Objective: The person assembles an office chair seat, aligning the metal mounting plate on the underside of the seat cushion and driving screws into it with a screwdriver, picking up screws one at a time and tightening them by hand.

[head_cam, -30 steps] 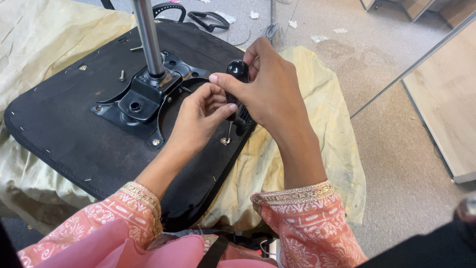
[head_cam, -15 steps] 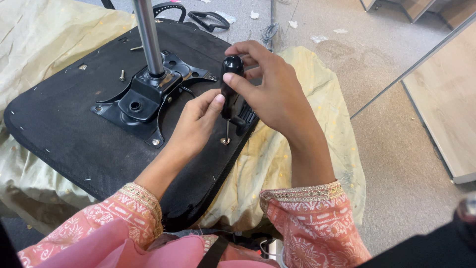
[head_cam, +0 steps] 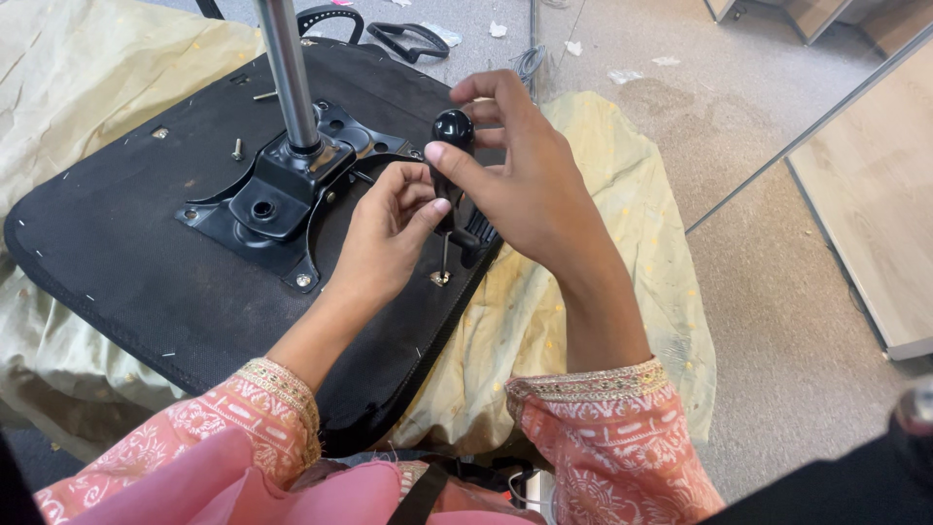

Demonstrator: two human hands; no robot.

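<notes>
item: screwdriver (head_cam: pixel 450 175), black handle, thin metal shaft. location: standing on a screw (head_cam: pixel 441 278) near the right-hand edge of the upturned black seat (head_cam: pixel 146 262), just beside the black metal plate (head_cam: pixel 282 194) and its steel post (head_cam: pixel 287 73).

hands: your right hand (head_cam: pixel 530 185) is wrapping thumb and fingers round the rounded top of the handle, closed on it. your left hand (head_cam: pixel 389 238) is pinching the lower handle between thumb and fingertips, steadying it. both hands are together on the one tool.

orientation: the long axis is running nearly upright, leaning a little, the knob end tipped away from you and slightly right; the tip is pointing down into the screw head and the seat.

risks, as judged: the tip is likely slipping out of the screw head if you are letting the lean grow or easing off the downward push; a slip is sending the tip into the seat fabric or toward your left fingertips, which are sitting close above it. the seat is resting on a soft yellow cloth (head_cam: pixel 622 253), so it may be rocking under pressure. loose screws (head_cam: pixel 237 149) on the seat may be rolling off.
</notes>
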